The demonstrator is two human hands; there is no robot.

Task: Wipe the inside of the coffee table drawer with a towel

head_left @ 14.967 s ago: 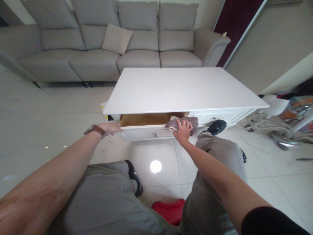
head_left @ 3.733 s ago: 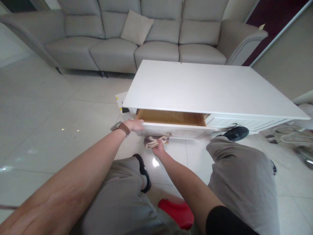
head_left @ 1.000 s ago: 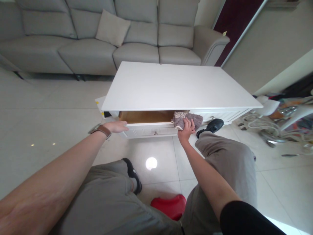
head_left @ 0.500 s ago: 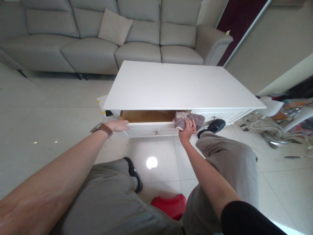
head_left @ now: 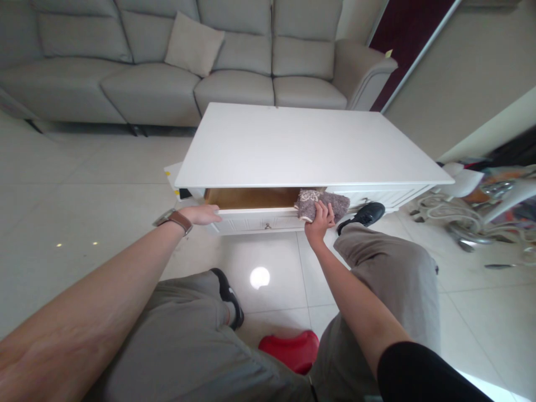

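Observation:
A drawer point(head_left: 251, 223) with a small metal knob is pulled partly out of a white coffee table point(head_left: 310, 145). Its brown inside shows under the tabletop edge. My left hand point(head_left: 201, 214), below a wrist watch with a brown strap, grips the left end of the drawer front, fingers over the top edge. In my right hand point(head_left: 320, 222) is a folded greyish-purple towel point(head_left: 309, 207) with a pale pattern. The towel lies against the right end of the drawer front, its left part over the top edge.
A grey sofa point(head_left: 151, 92) with a beige cushion point(head_left: 195, 44) stands behind the table. On the right floor sit a white stand and coiled cables point(head_left: 444, 209). My black shoe point(head_left: 368, 215) is beside the right drawer. A red seat point(head_left: 291, 350) shows beneath me.
The whole view has shifted very slightly. Both hands keep their places on the drawer and the towel.

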